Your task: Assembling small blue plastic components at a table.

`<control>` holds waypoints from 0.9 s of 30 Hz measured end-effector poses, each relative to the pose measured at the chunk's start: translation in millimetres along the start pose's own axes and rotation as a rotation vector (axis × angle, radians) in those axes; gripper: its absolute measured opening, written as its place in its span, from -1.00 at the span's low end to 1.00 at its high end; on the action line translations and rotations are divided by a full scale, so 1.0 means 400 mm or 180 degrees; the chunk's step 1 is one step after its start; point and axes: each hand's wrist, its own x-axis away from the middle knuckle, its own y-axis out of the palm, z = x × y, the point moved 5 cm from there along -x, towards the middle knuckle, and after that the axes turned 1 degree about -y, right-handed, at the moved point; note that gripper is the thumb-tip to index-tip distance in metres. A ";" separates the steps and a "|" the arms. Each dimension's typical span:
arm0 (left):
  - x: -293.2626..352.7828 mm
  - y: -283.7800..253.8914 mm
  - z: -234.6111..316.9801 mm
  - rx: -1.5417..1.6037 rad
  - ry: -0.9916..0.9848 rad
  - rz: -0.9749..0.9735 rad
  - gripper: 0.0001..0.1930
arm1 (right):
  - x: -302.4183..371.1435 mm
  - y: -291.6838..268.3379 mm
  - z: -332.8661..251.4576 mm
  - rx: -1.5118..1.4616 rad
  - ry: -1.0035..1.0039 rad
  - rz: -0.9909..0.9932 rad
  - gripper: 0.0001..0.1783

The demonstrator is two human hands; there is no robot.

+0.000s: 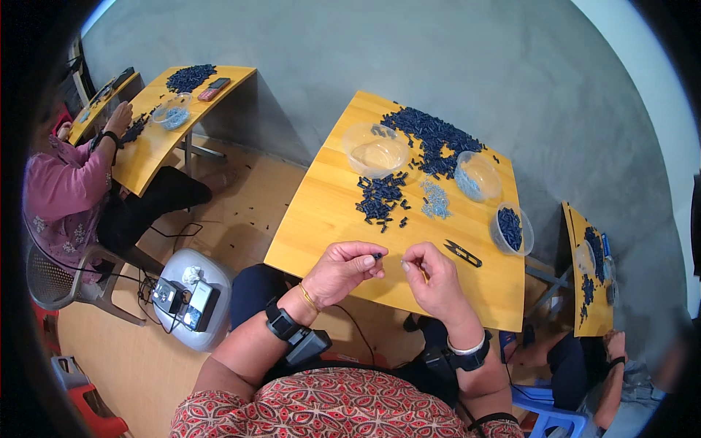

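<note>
Above the near edge of the yellow wooden table, my left hand pinches a small dark blue cylindrical piece between thumb and fingertips. A short gap to its right, my right hand is closed in a pinch, its fingertips facing that piece. What it holds, if anything, is too small to make out. Beyond my hands lie a small pile of dark blue pieces and a scatter of tiny pale blue bits. A pair of black thread snips rests to the right of my right hand.
A larger dark blue heap covers the table's far side. Clear plastic bowls stand around it: one at the left, one with pale bits, one full of dark pieces. Co-workers sit at tables left and right.
</note>
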 end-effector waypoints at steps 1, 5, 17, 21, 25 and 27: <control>0.004 0.010 0.006 -0.0005 0.0020 -0.0002 -0.80 | 0.006 0.001 -0.013 -0.0172 0.0035 -0.0050 -0.91; 0.026 0.040 0.019 0.0003 0.0054 -0.0110 -0.79 | 0.023 -0.003 -0.015 -0.0816 0.0118 0.0065 -0.92; 0.058 0.079 0.028 -0.0703 0.0134 0.0244 -0.86 | 0.027 0.010 -0.043 -0.1149 0.0115 0.0023 -0.91; 0.058 0.084 0.033 -0.0821 0.0234 0.0320 -0.87 | 0.026 0.006 -0.050 -0.0945 -0.0080 0.0078 -0.90; 0.058 0.076 0.031 -0.0976 0.0183 0.0407 -0.88 | 0.020 0.008 -0.073 -0.0416 -0.0406 -0.0012 -0.89; 0.053 0.067 0.027 -0.1096 0.0226 0.0400 -0.86 | 0.017 0.011 -0.078 -0.0266 -0.0475 0.0043 -0.90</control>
